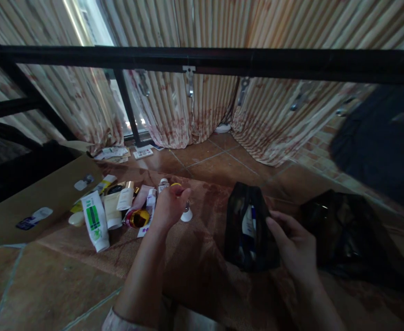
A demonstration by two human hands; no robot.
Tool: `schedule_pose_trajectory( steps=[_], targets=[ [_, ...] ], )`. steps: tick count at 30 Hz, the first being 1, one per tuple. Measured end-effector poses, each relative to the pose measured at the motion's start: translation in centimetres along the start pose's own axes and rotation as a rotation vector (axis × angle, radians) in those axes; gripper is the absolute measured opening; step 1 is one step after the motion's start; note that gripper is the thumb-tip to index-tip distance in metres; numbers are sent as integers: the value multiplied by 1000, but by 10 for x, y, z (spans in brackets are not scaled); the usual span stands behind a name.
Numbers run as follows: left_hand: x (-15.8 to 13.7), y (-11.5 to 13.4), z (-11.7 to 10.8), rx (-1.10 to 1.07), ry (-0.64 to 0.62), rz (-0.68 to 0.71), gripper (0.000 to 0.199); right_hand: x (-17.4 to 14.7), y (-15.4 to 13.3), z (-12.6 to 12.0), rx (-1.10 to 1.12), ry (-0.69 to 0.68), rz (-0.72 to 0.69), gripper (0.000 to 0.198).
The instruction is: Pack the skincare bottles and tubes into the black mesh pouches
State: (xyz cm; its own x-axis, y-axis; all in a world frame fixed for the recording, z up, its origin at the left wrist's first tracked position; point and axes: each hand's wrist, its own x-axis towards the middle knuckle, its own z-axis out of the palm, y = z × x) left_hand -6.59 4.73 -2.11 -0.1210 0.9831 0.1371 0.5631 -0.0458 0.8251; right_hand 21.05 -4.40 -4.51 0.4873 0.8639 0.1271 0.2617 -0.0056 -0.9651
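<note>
My left hand (170,207) is closed above the brown cloth (198,243), its fingertips curled; what they hold, if anything, is hidden. Just below the fingers is a small white cone-shaped piece (187,214) with a shiny neck, and behind them a small bottle (163,185). With thumb and fingers, my right hand (293,241) grips the right edge of a black pouch (234,230). The pouch gapes open, showing a white and blue tube (248,223) inside. Left of my left hand lie several toiletries, among them a white and green tube (95,223) and a cream tube (112,209).
A cardboard box (60,193) stands at the left. Right of the pouch lies a black plastic bag (347,230). Striped curtains (160,105) hang behind a dark metal bar (222,62). Papers (143,152) rest on the tiled floor (209,154).
</note>
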Motion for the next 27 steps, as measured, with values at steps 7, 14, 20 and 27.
schedule_pose_trajectory(
  steps=[7,14,20,27],
  targets=[
    [1,-1,1,-23,-17,58,27,0,-4,1,16,-14,-59,31],
    [-5,13,2,-154,44,142,21,0,-8,3,51,-25,-66,29],
    [-23,39,19,-241,-42,265,18,0,-8,3,64,-44,-69,29],
    [-45,52,49,-231,-385,267,44,2,-4,1,63,-67,-85,32]
  ],
)
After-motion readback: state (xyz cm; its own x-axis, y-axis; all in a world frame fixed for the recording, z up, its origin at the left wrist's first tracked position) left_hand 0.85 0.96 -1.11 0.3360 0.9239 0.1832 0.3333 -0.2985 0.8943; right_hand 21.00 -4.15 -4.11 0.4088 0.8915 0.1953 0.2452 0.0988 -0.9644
